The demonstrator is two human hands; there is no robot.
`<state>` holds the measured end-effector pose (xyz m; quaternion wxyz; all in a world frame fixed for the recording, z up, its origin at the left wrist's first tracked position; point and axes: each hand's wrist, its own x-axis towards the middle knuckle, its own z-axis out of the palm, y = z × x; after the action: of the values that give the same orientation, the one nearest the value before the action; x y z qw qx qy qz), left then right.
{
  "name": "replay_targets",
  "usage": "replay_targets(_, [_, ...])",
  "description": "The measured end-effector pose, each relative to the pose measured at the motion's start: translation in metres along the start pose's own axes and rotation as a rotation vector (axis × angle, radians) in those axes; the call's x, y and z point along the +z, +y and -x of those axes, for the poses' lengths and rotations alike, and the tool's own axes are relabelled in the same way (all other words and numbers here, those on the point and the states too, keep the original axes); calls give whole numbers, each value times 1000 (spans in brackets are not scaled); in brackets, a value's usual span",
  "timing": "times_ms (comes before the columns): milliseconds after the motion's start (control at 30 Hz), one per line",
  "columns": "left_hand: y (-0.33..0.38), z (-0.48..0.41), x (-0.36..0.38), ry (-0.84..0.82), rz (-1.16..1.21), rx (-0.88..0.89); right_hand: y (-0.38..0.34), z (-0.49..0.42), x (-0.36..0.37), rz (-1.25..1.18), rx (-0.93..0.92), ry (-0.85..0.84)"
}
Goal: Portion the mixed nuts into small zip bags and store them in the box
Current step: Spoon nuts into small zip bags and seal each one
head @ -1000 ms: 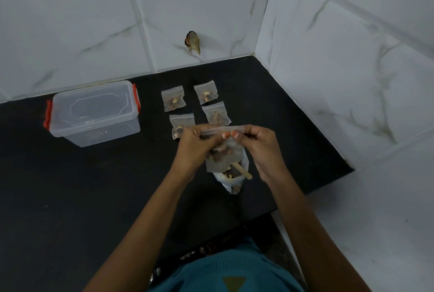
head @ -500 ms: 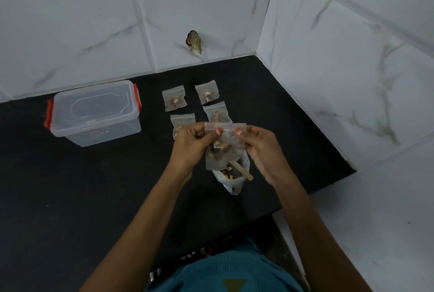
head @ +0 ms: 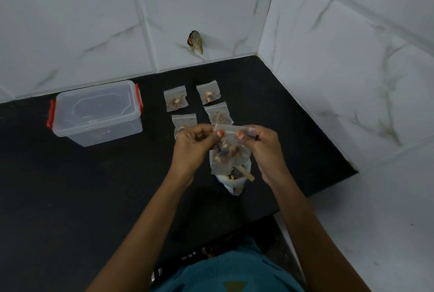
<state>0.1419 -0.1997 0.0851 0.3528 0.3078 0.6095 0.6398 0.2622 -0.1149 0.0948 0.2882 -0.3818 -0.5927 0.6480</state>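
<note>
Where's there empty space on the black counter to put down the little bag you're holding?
The widest bare counter lies in front of the box, left of the left hand. A bare strip also runs between the four filled bags and the right wall. It is crowded under the held zip bag, where the big nut bag stands beside the right hand.

A filled bag (head: 184, 119) lies half hidden behind the left hand (head: 190, 148); the zip bag (head: 229, 152) held there covers the mouth of the open pouch (head: 234, 186) and the upper end of the wooden stick (head: 247, 174). The label (head: 106, 132) on the box (head: 98, 113) is too small to read.
</note>
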Motion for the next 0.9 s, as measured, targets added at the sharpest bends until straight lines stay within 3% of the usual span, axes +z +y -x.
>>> replay_targets(233, [3, -1, 1, 20, 49, 25, 1, -2, -5, -166, 123, -154])
replay_targets(333, [3, -1, 3, -56, 32, 38, 2, -2, -3, -5, 54, -109])
replay_targets(567, [2, -4, 7, -82, 55, 17, 4, -8, 1, -55, 18, 9])
replay_targets(767, [3, -11, 5, 36, 77, -17, 4, -14, -11, -104, 77, -88])
replay_targets(900, [0, -17, 3, 57, 50, -23, 5, -22, -18, -92, 82, -49])
